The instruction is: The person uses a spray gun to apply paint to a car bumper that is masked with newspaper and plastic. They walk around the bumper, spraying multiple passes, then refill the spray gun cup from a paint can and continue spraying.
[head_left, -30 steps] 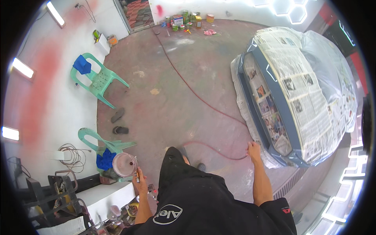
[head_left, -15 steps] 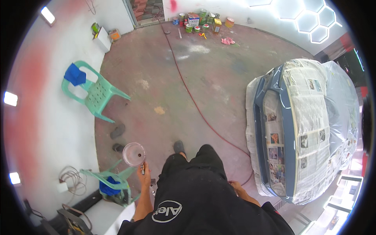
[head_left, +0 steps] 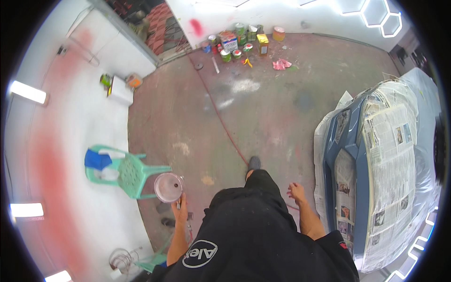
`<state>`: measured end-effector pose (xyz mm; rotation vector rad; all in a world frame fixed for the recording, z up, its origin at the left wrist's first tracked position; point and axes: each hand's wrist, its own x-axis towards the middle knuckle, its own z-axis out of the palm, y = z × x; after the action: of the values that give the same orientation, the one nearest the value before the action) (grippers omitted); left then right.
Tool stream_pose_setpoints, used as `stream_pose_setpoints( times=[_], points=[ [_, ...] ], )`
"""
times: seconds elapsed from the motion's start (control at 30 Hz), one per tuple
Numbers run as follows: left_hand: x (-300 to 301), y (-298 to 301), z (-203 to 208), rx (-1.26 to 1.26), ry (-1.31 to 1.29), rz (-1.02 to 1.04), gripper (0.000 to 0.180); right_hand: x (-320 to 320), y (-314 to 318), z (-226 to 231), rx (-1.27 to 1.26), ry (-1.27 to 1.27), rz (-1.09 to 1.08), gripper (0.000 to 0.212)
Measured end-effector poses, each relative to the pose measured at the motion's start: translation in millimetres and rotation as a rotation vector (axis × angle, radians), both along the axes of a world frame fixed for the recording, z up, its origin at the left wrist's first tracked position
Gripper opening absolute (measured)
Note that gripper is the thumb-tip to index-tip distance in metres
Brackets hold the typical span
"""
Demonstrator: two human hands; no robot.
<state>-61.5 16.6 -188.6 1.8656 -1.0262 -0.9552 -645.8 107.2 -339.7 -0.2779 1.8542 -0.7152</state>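
My left hand is closed round the handle of a spray gun. Its round, pinkish cup faces up, with a dark spot on top, and hides most of the gun. A green plastic chair with a blue cloth over its back stands just beyond the cup. Away from my body on the right, my right hand hangs with loosely bent, parted fingers and nothing visible in it. To its right is a car front with a blue-grey bumper, masked in newspaper and clear plastic sheet.
A red hose runs along the floor from the doorway past my foot. Paint cans and a pink rag lie by the far wall. A white box stands at the left wall. Another green chair shows at lower left.
I have stepped forward, so the chair and cans are nearer. My right hand has swung out from my side. My left hand still carries the spray gun.
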Motion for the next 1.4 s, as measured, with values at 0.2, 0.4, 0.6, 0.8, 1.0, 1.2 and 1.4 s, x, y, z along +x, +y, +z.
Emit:
stream_pose_setpoints(
  times=[0.2,0.4,0.6,0.8,1.0,1.2,1.4],
  points=[
    [-67.7,-147.4,12.2,0.059,0.040,-0.056,0.028,-65.7,-246.8,63.0,-0.135,0.092,0.060,0.048],
    [-113.9,-343.2,-28.2,0.067,0.093,-0.081,0.027,-100.0,-407.6,64.7,-0.131,0.302,0.259,0.044],
    [-110.0,-571.1,-74.9,-0.025,0.060,-0.129,0.031,-99.0,-517.2,27.4,0.125,0.156,0.200,0.046],
    [-119.9,-797.6,-73.6,-0.125,-0.101,-0.211,0.028,-102.6,-631.3,29.7,0.273,0.027,0.129,0.042],
    [-171.6,-981.4,-60.9,-0.103,-0.014,-0.256,0.030,-133.1,-793.3,21.5,0.157,0.146,0.340,0.048],
    [-250.2,-1113.9,-111.2,0.036,0.015,-0.183,0.038,-187.2,-971.1,-50.4,0.221,0.287,0.587,0.066],
    [-230.4,-1149.6,-343.3,0.211,-0.262,-0.445,0.045,-221.7,-1173.4,-165.8,0.184,0.440,0.422,0.094]
  ],
)
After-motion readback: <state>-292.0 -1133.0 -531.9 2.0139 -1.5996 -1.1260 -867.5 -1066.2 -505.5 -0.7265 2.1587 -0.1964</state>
